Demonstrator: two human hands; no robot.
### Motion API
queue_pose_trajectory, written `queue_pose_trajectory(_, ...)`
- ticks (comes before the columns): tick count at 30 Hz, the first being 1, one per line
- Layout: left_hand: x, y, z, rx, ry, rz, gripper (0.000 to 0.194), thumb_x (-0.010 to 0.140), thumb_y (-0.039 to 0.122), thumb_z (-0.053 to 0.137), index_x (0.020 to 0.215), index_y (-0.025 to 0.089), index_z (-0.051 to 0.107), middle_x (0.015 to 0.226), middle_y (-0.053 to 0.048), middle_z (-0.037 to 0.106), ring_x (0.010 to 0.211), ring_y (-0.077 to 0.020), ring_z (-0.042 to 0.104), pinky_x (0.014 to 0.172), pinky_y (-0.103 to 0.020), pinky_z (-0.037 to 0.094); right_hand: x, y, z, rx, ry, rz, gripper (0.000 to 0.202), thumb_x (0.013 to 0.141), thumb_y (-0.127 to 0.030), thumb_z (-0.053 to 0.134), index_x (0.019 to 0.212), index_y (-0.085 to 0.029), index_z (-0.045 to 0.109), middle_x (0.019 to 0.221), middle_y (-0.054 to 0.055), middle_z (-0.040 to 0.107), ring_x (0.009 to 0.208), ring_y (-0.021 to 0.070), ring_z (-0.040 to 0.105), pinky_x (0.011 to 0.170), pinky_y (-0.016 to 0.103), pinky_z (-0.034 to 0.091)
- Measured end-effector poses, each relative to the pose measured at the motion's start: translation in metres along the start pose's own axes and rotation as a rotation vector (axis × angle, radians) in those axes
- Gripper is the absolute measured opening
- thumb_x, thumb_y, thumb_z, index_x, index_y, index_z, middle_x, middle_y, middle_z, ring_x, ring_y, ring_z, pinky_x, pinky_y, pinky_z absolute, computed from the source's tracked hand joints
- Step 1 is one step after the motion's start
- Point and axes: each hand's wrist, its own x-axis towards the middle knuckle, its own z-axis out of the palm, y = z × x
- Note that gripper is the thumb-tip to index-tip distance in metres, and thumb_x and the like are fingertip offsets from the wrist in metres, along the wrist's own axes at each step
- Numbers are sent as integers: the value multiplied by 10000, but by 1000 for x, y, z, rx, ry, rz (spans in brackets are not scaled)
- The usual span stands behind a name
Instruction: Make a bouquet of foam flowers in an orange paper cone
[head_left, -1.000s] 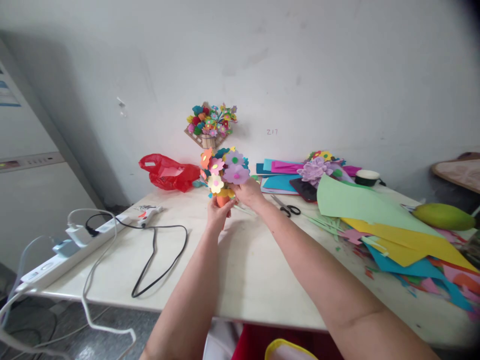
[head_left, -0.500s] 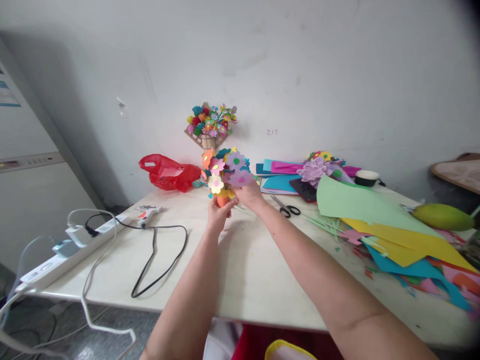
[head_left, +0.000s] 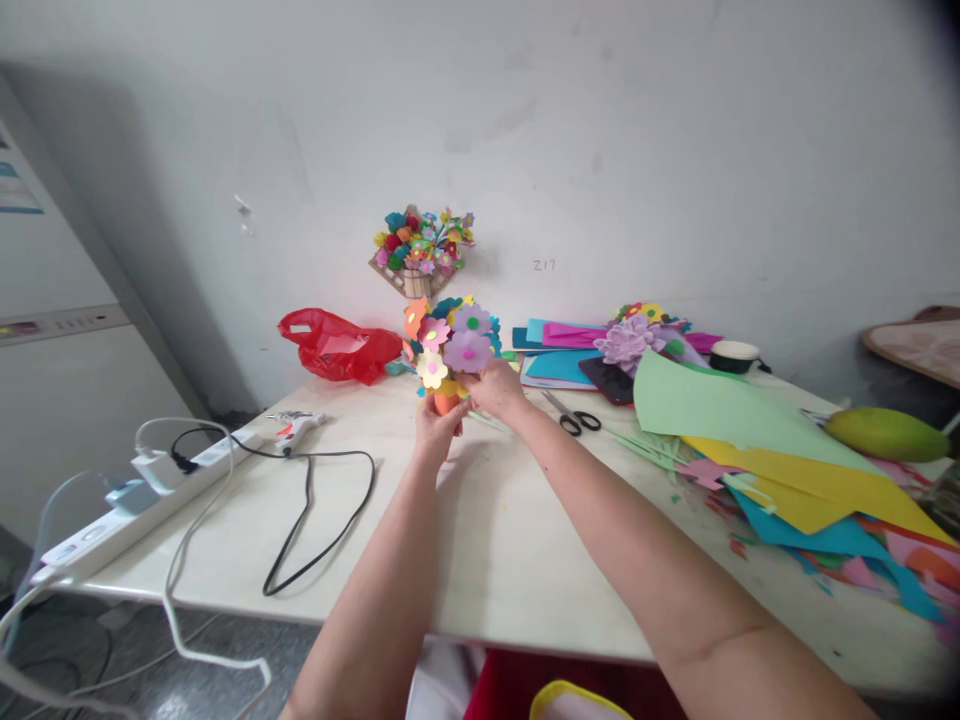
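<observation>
A bunch of colourful paper flowers (head_left: 433, 368) stands in a small orange pot (head_left: 445, 402) above the middle of the table. My left hand (head_left: 435, 425) is wrapped round the pot from the left and below. My right hand (head_left: 495, 388) is closed at the right side of the bunch, just under a purple flower (head_left: 468, 352) with a pink centre. Its fingertips are partly hidden by the petals, and what they pinch is too small to make out.
Scissors (head_left: 571, 412) and green strips (head_left: 649, 448) lie right of my hands, with coloured sheets (head_left: 750, 420) beyond. A glue gun (head_left: 298, 430) with a looped black cable, a red bag (head_left: 337, 345) and a power strip (head_left: 150, 505) are on the left.
My right hand has shifted slightly down and left. The purple flower beside it has tilted to face forward and now shows more fully. My left hand and the pot have stayed put.
</observation>
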Motion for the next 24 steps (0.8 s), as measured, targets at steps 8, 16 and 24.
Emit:
queue_pose_trajectory(8, 2, -5, -2, -3, -16, 7, 459, 503, 398, 799, 745, 183, 473, 483, 78, 502, 324, -66, 422, 333, -195, 312, -3, 6, 12, 117, 109, -18, 316, 845, -383, 522, 698, -187, 722, 615, 27, 678, 619, 139, 593, 550, 221, 358)
queue_pose_trajectory(16, 2, -5, -1, -11, -28, 18, 425, 522, 348, 795, 743, 182, 472, 457, 88, 481, 328, -66, 413, 339, -194, 316, -4, 4, 25, 169, 218, 82, 214, 811, -344, 563, 778, -208, 724, 720, 31, 717, 663, 150, 619, 609, 236, 401)
queue_pose_trajectory(24, 0, -1, 0, 2, -8, 4, 442, 502, 385, 802, 732, 181, 486, 465, 86, 471, 325, -63, 414, 336, -191, 310, 0, 5, 7, 248, -48, 45, 254, 816, -325, 553, 640, -201, 688, 490, -12, 611, 541, 134, 598, 511, 214, 380)
